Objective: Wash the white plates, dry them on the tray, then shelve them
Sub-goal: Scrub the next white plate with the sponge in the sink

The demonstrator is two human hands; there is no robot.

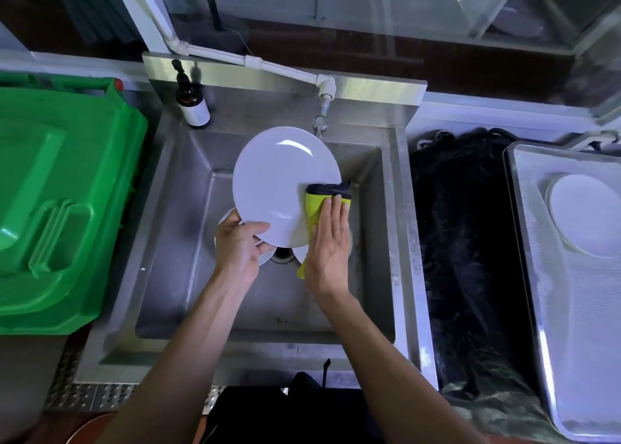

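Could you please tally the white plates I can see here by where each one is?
Held over the sink: 1
Lying in the sink basin: 2
On the tray at right: 1
Total: 4 white plates

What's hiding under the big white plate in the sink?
Under the held plate, more white plates peek out in the sink, with the drain between them. The plate and both hands cover the rest, so their number is unclear.

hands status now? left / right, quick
Left hand: grip on the white plate at its lower rim, over the sink.
Right hand: open, straight fingers pressing the yellow sponge on the plate.
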